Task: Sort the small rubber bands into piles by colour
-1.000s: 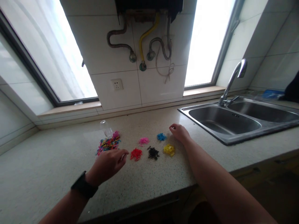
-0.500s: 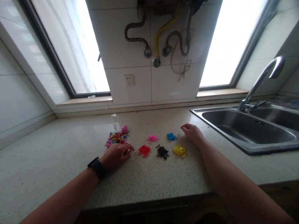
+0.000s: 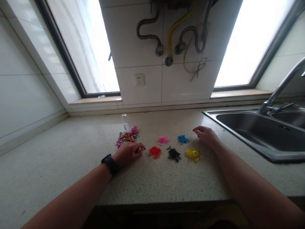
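My left hand (image 3: 129, 154), with a dark watch at its wrist, rests on the counter with curled fingers. It lies between a mixed multicoloured pile of small rubber bands (image 3: 125, 138) and a pile of red bands (image 3: 155, 152), partly covering the mixed pile's near side. On the other side, my right hand (image 3: 205, 135) is closed loosely, thumb and fingertips near a blue pile (image 3: 183, 139). Anything inside either hand is too small or hidden to make out. Pink (image 3: 163, 140), black (image 3: 174, 154) and yellow (image 3: 193, 154) piles sit between the hands.
A clear container (image 3: 125, 121) stands behind the mixed pile, near a pink bundle (image 3: 134, 129). To the right, a steel sink (image 3: 247, 130) with a tap (image 3: 283, 86) is set into the counter (image 3: 166, 187). Pipes and a socket (image 3: 139, 79) are on the tiled wall.
The whole view has shifted, so the counter, piles and both hands appear farther right. Both hands keep nearly the same places beside the piles.
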Demonstrator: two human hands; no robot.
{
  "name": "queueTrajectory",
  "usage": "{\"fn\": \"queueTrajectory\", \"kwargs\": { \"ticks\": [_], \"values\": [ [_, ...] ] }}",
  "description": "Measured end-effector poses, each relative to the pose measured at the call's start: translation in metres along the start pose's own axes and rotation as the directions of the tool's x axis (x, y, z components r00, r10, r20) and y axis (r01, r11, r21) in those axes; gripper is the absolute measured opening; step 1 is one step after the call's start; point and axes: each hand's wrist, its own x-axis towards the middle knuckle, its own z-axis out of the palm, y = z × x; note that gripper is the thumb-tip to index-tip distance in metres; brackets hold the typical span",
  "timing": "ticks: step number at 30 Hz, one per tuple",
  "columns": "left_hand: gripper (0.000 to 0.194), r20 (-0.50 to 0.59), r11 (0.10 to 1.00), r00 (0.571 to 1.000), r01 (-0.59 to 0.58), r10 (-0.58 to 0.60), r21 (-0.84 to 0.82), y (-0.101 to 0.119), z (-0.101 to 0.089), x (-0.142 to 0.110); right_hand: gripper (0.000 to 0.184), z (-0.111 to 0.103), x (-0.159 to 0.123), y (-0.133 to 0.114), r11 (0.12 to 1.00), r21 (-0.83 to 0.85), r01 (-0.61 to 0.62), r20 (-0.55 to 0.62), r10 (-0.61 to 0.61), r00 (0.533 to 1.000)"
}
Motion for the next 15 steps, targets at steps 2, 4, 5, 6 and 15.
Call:
{"fn": "queueTrajectory", "kwargs": {
  "ticks": [2, 4, 5, 6, 15],
  "values": [
    [0.023, -0.003, 1.0, 1.0, -0.01, 0.01, 0.018, -0.003, 0.0, 0.0, 0.029, 0.0, 0.0, 0.0, 1.0, 0.01, -0.002, -0.006, 0.002, 1.0],
    [0.022, -0.033, 0.998, 0.999, -0.02, 0.021, 0.052, -0.008, -0.001, 0.001, 0.029, -0.001, 0.0, 0.0, 1.0, 0.017, -0.011, -0.004, 0.011, 1.0],
    [0.022, -0.065, 0.997, 0.998, -0.009, 0.014, 0.074, -0.011, -0.003, 0.002, 0.029, -0.001, 0.0, -0.001, 1.0, 0.02, -0.014, -0.004, 0.014, 1.0],
    [0.021, -0.109, 0.995, 0.994, 0.018, -0.008, 0.094, -0.015, -0.005, 0.003, 0.029, -0.002, 0.0, -0.001, 1.0, 0.021, -0.015, -0.006, 0.016, 1.0],
    [0.026, -0.388, 0.948, 0.891, 0.298, -0.236, 0.109, -0.069, -0.024, 0.004, 0.032, -0.004, 0.0, -0.006, 1.0, 0.013, -0.027, -0.02, 0.027, 0.999]
  ]
}}
